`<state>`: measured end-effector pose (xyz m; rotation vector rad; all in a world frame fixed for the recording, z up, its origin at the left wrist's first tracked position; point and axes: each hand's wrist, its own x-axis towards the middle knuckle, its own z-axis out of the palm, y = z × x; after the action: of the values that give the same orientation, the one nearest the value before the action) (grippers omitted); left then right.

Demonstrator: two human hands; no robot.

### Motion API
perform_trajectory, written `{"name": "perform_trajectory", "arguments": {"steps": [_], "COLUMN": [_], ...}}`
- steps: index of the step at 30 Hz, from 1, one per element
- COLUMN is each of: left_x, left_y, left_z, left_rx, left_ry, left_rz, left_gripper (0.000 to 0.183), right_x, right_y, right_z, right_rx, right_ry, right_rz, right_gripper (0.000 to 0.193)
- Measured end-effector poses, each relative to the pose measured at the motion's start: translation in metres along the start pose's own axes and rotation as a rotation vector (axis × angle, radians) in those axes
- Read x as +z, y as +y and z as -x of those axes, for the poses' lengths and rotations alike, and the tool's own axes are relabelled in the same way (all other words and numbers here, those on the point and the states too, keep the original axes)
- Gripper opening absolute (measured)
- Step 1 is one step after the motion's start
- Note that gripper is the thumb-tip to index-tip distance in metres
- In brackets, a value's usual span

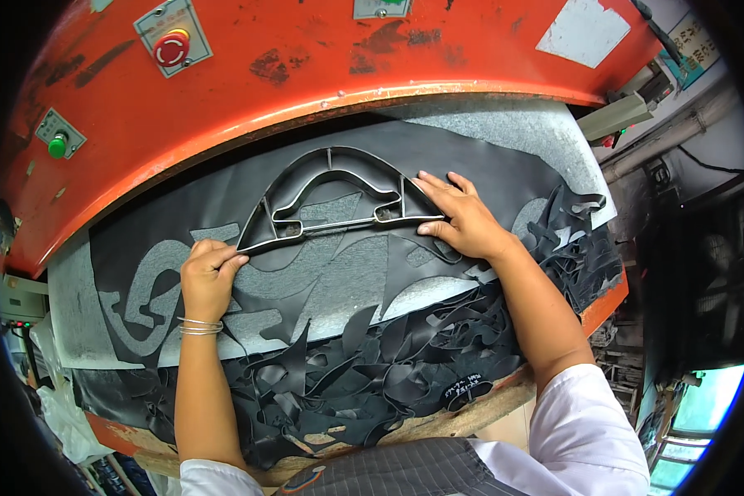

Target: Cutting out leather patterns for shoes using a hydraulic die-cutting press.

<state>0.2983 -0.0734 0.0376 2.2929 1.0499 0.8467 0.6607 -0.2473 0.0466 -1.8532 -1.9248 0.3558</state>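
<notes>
A steel cutting die (336, 225), arched with a second curved blade inside, rests on a sheet of black leather (174, 198). My left hand (207, 274) pinches its left corner between thumb and fingers. At the opposite corner my right hand (465, 218) grips the die, thumb on the near side and fingers over the outer arch. Curved cut-out openings in the leather show a grey textured surface beneath, to the left of the die and under it. The leather lies on a light grey board (504, 121).
Black leather scraps (347, 364) are heaped along the near edge and at the right. An orange press beam (322, 58) spans the far side, with a red stop button (172, 50) and a green button (57, 146). A plastic bag (70, 422) hangs at lower left.
</notes>
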Motion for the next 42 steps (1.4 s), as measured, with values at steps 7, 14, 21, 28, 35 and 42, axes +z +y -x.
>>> {"name": "perform_trajectory", "arguments": {"steps": [7, 14, 21, 28, 35, 42], "left_x": [0.001, 0.002, -0.007, -0.019, -0.148, -0.214], "left_y": [0.006, 0.004, 0.002, 0.004, -0.032, 0.048], "left_z": [-0.006, -0.004, 0.005, 0.023, 0.09, 0.032], "left_rx": [0.023, 0.01, 0.022, 0.073, -0.246, 0.19], "left_ry": [-0.005, 0.014, 0.01, 0.019, 0.611, 1.294], "left_rz": [-0.017, -0.005, 0.028, -0.043, -0.017, 0.026], "left_gripper": [0.012, 0.013, 0.015, 0.028, 0.038, 0.062], "right_x": [0.001, 0.001, 0.002, 0.006, -0.022, -0.103], "right_y": [0.005, 0.006, -0.01, -0.046, -0.116, -0.211], "right_z": [-0.001, 0.001, 0.009, 0.038, 0.128, 0.042], "right_rx": [-0.033, -0.064, -0.071, 0.103, 0.381, 0.068], "right_ry": [0.055, 0.069, 0.069, 0.129, 0.129, 0.869], "right_rz": [0.048, 0.085, 0.15, 0.137, -0.024, -0.419], "right_gripper": [0.065, 0.066, 0.065, 0.071, 0.067, 0.033]}}
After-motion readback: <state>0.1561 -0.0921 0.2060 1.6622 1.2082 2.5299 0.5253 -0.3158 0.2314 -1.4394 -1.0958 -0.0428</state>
